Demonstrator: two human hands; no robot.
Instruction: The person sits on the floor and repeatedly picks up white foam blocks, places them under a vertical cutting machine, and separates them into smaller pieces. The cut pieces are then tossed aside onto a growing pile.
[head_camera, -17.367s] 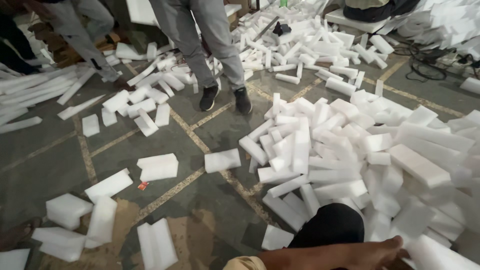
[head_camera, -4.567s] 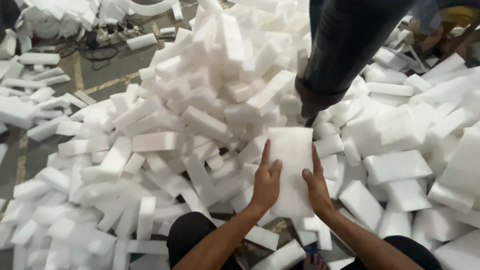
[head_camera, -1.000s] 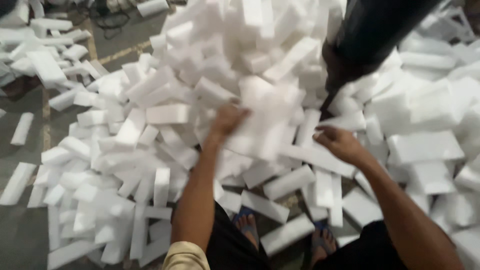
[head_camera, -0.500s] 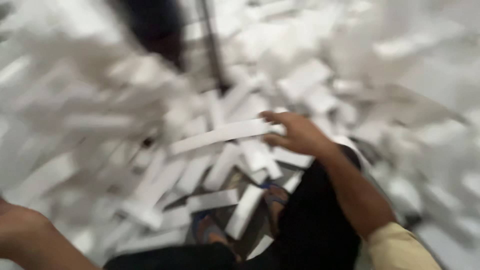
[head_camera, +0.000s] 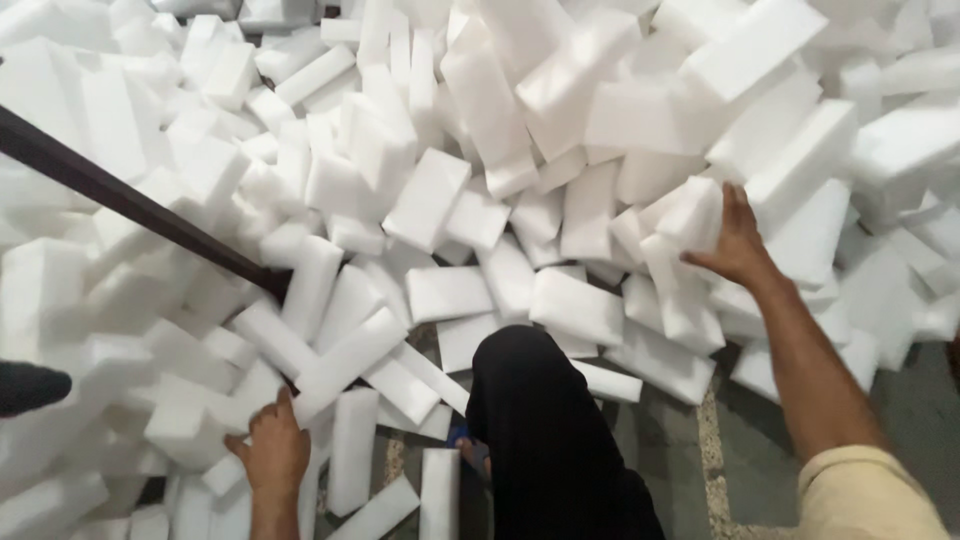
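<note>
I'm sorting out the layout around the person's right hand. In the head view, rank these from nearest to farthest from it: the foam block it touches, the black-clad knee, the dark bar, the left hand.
1. Foam block, under the right hand, upper right.
2. Black-clad knee, bottom centre.
3. Dark bar, left, and left hand, bottom left: too close to call.

place: workshop or factory floor
evidence: heaped white foam blocks, bare concrete floor

Tiled floor, heaped white foam blocks
</note>
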